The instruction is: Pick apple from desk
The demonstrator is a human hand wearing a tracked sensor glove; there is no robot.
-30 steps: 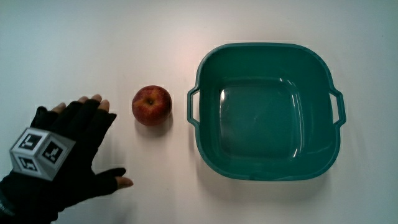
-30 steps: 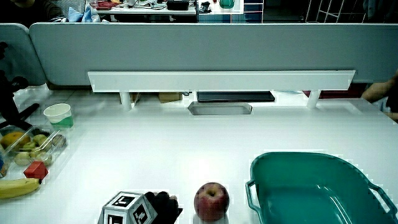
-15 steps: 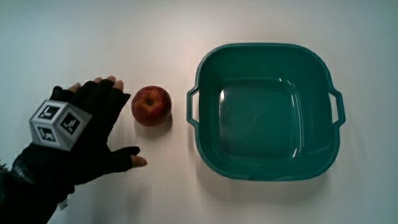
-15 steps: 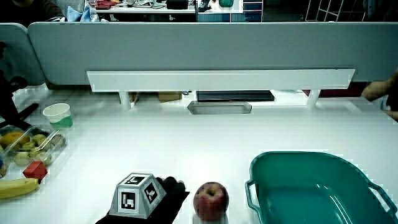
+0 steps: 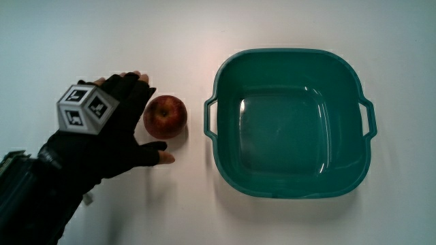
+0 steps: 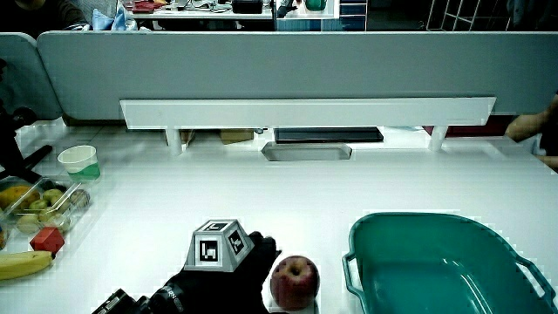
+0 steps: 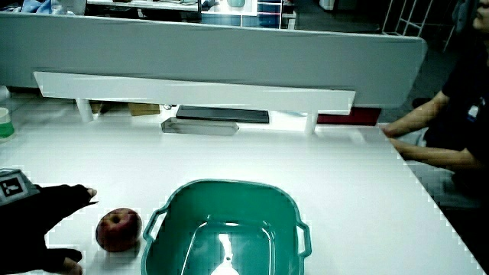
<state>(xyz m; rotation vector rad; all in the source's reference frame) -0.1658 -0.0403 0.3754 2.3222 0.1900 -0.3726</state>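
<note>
A red apple rests on the white table beside the teal tub's handle; both side views show the apple too. The gloved hand lies right beside the apple, fingers spread around it, the thumb just nearer to the person than the fruit. Nothing is held. The patterned cube sits on the hand's back. In a side view the hand stands close against the apple; the hand reaches toward it with fingers extended.
A teal plastic tub with two handles stands beside the apple, nothing in it. A clear box of fruit, a banana and a paper cup stand at the table's edge. A low grey partition closes the table.
The hand has slid across the table toward the apple and now lies beside it, fingers still spread. Apple and tub have not moved.
</note>
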